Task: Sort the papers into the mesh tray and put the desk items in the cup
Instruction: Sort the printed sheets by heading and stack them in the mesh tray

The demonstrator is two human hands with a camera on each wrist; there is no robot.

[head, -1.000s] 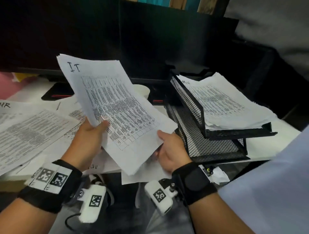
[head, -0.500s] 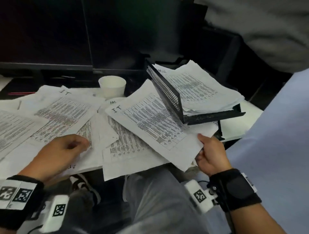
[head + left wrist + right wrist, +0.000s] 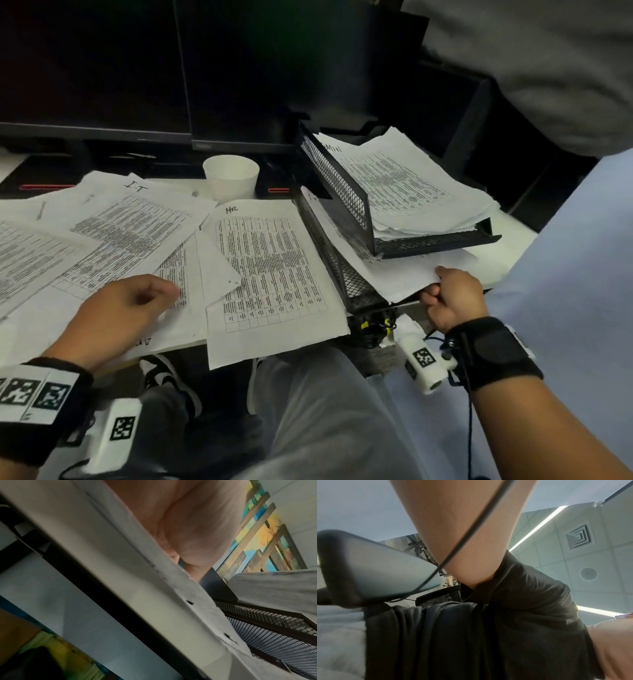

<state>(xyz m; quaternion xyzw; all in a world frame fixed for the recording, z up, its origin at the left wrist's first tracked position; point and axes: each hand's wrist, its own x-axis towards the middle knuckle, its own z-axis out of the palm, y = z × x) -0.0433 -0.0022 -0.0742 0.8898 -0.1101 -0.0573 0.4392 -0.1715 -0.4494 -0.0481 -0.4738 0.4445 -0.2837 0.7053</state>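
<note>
Pinched in the right grip (image 3: 452,298): the near edge of 1 sheet (image 3: 387,277), thumb on top, fingers curled beneath. Lay with its far part inside the lower tier (image 3: 349,284) of the mesh tray (image 3: 334,181), under the upper tier (image 3: 435,241), near corner hanging out past the front. Held by the edge and kept low and nearly level, probably so as to slide flat into the narrow gap between the 2 tiers without buckling.

Rested on the loose papers (image 3: 191,284) at the tabletop's near edge: the left grip (image 3: 126,308), palm down, fingers loosely bent, pinching nothing. Likely set there to pin the spread-out pile, or to pick the next sheet; could not tell which. Confirmed in the left wrist view: palm (image 3: 188,520) lying on a paper edge, mesh close by on the right.

Stacked in the upper tier: a pile (image 3: 404,185) with a handwritten heading, partly cut off. Marked by hand on 2 loose sheets: "IT" (image 3: 137,219) and "HR" (image 3: 274,270). Presumably headings used to decide which tier takes which sheet.

Stood upright behind the HR sheet, just left of the tray: the white cup (image 3: 231,178), inside not visible. Made out no desk items in any view. Showed only forearm, sleeve and ceiling in the right wrist view.

Judged paper sorting as partway done, with many sheets left on the tabletop (image 3: 513,236), and the cup step as not begun.
</note>
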